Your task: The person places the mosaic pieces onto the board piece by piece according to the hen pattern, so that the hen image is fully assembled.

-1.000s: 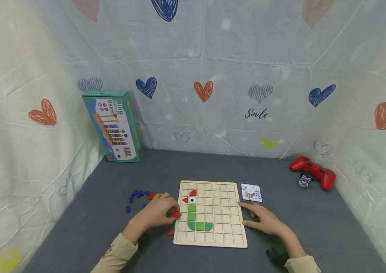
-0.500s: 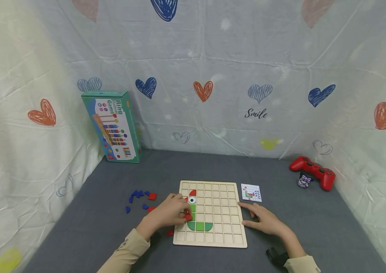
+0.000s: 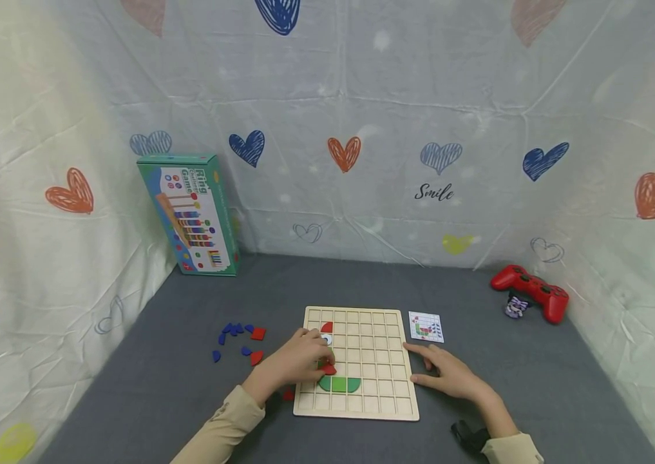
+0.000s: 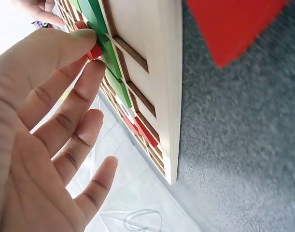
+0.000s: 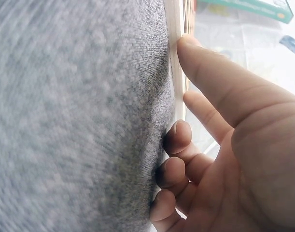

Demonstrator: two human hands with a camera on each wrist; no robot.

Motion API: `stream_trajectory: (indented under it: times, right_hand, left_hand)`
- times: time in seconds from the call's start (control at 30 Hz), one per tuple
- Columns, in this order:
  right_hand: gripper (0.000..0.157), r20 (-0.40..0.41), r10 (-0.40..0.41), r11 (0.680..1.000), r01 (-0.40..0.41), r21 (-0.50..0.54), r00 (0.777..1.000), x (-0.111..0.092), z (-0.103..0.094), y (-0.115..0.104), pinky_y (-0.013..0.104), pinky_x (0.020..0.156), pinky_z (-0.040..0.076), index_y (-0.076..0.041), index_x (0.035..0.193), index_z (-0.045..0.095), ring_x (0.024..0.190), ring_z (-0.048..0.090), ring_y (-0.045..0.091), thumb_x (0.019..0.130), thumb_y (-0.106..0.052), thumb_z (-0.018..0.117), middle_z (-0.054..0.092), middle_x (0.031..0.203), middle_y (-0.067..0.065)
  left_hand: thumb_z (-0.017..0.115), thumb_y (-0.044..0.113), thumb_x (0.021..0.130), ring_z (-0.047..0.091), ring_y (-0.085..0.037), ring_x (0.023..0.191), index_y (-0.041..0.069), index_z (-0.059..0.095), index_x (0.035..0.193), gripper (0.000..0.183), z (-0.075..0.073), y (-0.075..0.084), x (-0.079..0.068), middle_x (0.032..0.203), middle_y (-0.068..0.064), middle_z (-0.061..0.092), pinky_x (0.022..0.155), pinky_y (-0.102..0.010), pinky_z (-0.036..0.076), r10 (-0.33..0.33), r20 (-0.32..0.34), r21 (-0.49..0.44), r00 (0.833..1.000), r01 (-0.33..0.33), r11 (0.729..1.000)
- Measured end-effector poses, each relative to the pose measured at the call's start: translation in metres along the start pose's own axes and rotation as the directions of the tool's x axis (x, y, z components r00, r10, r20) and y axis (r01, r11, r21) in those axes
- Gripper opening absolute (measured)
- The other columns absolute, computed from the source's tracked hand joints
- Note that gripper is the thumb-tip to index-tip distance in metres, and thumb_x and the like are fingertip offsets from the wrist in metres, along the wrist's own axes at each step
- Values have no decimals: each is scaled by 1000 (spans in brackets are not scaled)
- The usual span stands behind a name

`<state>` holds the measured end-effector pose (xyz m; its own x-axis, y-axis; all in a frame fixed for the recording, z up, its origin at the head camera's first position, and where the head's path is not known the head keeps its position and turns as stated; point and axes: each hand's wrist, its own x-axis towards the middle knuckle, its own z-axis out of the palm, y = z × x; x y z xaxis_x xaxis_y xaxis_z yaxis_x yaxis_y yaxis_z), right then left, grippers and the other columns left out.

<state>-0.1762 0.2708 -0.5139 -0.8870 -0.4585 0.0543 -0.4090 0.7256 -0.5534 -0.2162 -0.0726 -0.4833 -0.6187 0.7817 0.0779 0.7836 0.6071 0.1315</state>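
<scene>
In the head view, my left hand (image 3: 295,361) is over the left part of a wooden grid board (image 3: 385,354). Its thumb and forefinger pinch a small red piece (image 3: 328,369), seen also in the left wrist view, just by the green pieces (image 4: 119,87). A row of green pieces (image 3: 339,385) lies in the grid; a red quarter-round (image 3: 327,327) sits near the top, above an eye piece partly hidden by my hand. My right hand (image 3: 449,374) touches the board's right edge with thumb and forefinger, the other fingers loosely bent.
Left of the board lie several blue pieces (image 3: 237,328), a red square (image 3: 258,334) and a red rounded piece (image 3: 256,357). A pattern card (image 3: 426,327) is beside the board's upper right. Farther off are a green box (image 3: 190,216) and a red game controller (image 3: 530,291).
My left hand has carried the red piece rightward from the board's left edge to above the green column, uncovering red pieces on the table. The right hand has stayed put.
</scene>
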Motion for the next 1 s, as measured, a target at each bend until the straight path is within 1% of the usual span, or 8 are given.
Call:
stream_trajectory:
  times: [0.2, 0.37, 0.53, 0.73, 0.9, 1.0]
  right_hand:
    - [61, -9, -8, 1000, 8, -13, 1000, 1, 0, -1, 19, 56, 26, -16, 135, 48, 62, 28, 1, 83, -41, 65, 39, 75, -5]
    - [61, -21, -25, 999, 25, -21, 999, 1, -1, -2, 18, 56, 26, -13, 135, 48, 62, 26, -1, 83, -40, 66, 38, 75, -6]
    - [61, -19, -20, 1000, 19, -23, 1000, 1, -1, -2, 19, 56, 26, -14, 135, 48, 62, 26, -1, 83, -40, 66, 38, 75, -6]
    - [61, -9, -3, 1000, 3, -13, 1000, 1, -1, -3, 19, 55, 26, -15, 136, 48, 62, 26, -1, 83, -41, 66, 38, 75, -6]
    - [61, -7, 0, 1000, 0, -13, 1000, 0, -2, -4, 19, 55, 25, -15, 136, 47, 61, 25, -2, 83, -40, 66, 38, 75, -6]
    - [61, -5, -2, 1000, 2, -15, 1000, 0, -2, -4, 19, 55, 25, -15, 136, 47, 61, 25, -1, 83, -40, 66, 38, 75, -6]
  left_hand:
    - [69, 22, 82, 49, -9, 88, 27, 71, 93, 13, 1, 2, 3, 88, 14, 63, 85, -36, 40, 25, -29, 14, 999, -24, 1000]
    - [68, 18, 82, 49, -10, 92, 26, 71, 97, 17, 2, 4, 6, 91, 11, 63, 86, -37, 40, 2, -43, 26, 999, -1, 1000]
    - [69, 23, 82, 49, -9, 89, 27, 71, 93, 12, 4, 4, 11, 90, 12, 62, 85, -36, 41, -30, -58, 47, 998, 32, 998]
    - [71, 29, 81, 47, -8, 86, 29, 70, 86, 5, 8, 6, 17, 84, 14, 60, 83, -35, 40, -35, -56, 60, 998, 38, 997]
    - [72, 29, 80, 46, -7, 83, 29, 69, 83, 4, 11, 7, 21, 79, 14, 58, 82, -34, 40, -44, -49, 58, 998, 47, 997]
    - [72, 29, 79, 46, -8, 83, 29, 70, 83, 4, 10, 8, 21, 79, 13, 59, 81, -34, 40, -51, -42, 47, 998, 53, 998]
